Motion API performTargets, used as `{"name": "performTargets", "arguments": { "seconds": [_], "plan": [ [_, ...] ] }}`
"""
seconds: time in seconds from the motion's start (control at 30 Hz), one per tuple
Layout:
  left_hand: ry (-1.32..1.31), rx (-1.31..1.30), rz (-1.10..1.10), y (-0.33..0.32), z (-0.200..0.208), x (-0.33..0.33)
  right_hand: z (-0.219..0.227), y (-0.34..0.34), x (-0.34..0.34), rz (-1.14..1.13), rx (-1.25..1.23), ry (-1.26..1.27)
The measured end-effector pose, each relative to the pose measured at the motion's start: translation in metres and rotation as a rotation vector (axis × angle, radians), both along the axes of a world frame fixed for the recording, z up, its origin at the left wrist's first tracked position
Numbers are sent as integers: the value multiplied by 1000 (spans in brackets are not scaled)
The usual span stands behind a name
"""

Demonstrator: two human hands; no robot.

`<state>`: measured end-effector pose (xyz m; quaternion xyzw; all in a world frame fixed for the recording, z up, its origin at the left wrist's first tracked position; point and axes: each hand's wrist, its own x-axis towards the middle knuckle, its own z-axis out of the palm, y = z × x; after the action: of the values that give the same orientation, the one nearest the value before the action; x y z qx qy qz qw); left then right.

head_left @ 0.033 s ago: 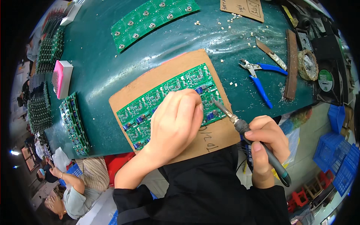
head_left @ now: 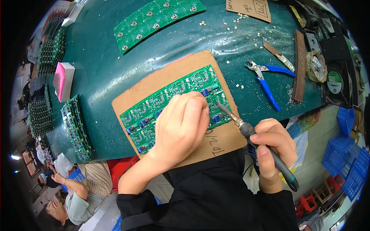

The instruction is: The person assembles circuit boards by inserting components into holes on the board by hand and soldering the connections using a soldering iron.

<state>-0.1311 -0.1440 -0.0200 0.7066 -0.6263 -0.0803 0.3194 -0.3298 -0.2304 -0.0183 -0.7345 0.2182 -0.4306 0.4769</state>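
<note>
A green circuit board panel (head_left: 150,103) with blue parts lies on a brown cardboard sheet (head_left: 127,97) in front of me. My right hand (head_left: 276,149) grips a soldering iron (head_left: 283,168) by its dark handle. The iron's tip reaches the right part of the panel, close to the fingers of my left hand. Resting over the middle of the panel, my left hand (head_left: 180,126) has its fingers closed and pinched together near the blue parts. What they hold, if anything, is hidden behind the hand.
Blue-handled cutters (head_left: 266,79), a worn blade (head_left: 279,56) and a soldering coil holder (head_left: 316,66) lie right. Another green panel (head_left: 158,23) lies at the back. Stacked boards (head_left: 40,109) and a pink-and-white box (head_left: 64,81) stand left. A person (head_left: 83,204) sits at lower left.
The soldering iron and my right hand have shifted very slightly to the left. My left hand keeps nearly the same place over the panel.
</note>
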Motion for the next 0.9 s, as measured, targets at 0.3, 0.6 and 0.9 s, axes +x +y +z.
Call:
{"name": "performTargets", "arguments": {
  "seconds": [0.3,0.6,0.9],
  "plan": [
    [-35,-36,32,-3,-3,-2,0,-1,10,70,-15,68],
    [-80,-69,53,-2,-6,-5,4,-8,4,94,-14,45],
    [-178,-80,86,-2,-5,-9,5,-12,4,126,45,83]
  ]
}}
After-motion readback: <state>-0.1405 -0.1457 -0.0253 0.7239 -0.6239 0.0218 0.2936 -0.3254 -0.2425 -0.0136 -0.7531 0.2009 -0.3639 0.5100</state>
